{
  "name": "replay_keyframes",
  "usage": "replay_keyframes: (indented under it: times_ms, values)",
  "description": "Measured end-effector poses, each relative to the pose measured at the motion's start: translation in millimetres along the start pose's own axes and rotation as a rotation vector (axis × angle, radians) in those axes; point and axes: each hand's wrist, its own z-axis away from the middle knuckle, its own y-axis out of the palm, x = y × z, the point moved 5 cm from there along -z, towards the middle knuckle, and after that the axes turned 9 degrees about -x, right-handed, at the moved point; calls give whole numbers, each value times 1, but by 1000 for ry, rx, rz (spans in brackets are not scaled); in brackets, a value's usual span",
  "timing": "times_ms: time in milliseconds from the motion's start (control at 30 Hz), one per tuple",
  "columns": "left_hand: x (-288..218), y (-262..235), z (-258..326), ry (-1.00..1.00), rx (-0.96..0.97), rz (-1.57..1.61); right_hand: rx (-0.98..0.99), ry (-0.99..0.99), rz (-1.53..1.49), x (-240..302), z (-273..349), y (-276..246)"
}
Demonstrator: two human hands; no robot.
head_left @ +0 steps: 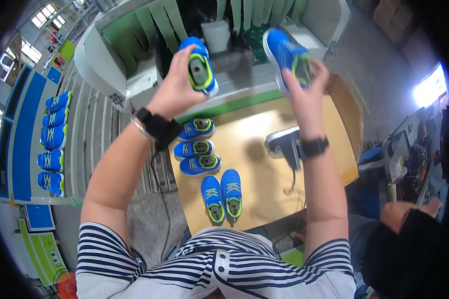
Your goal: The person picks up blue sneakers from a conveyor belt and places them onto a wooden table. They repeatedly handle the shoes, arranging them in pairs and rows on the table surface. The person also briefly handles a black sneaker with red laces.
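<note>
My left hand (177, 84) is wrapped round a blue sneaker (206, 70) with a lime-green collar lining, its opening turned toward me. Farther right, my right hand (308, 94) grips a second sneaker (280, 49) by its heel end, toe pointing away and white sole edge showing on the left. Both are raised at the mouth of a machine with green hanging strips (164, 22). On the wooden table (269, 202) below, a pair of matching sneakers (222, 194) lies toes away from me. Several more sneakers (197, 148) lie sideways along the table's left edge.
Left of the table runs a slatted rack (97, 144), with several blue sneakers (54, 139) lined up beyond it. A corded grey device (282, 143) is near my right wrist. Cardboard (348, 109) borders the table's right side. Another person's arm (399, 214) is at the lower right.
</note>
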Motion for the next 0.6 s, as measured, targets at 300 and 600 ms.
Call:
replay_keyframes:
  times_ms: [300, 600]
  values:
    - [105, 25, -54, -304, -80, -189, 333, -17, 541, -66, -62, 101]
    - [0, 62, 206, -285, 455, 172, 1382, 638, 369, -66, 235, -148]
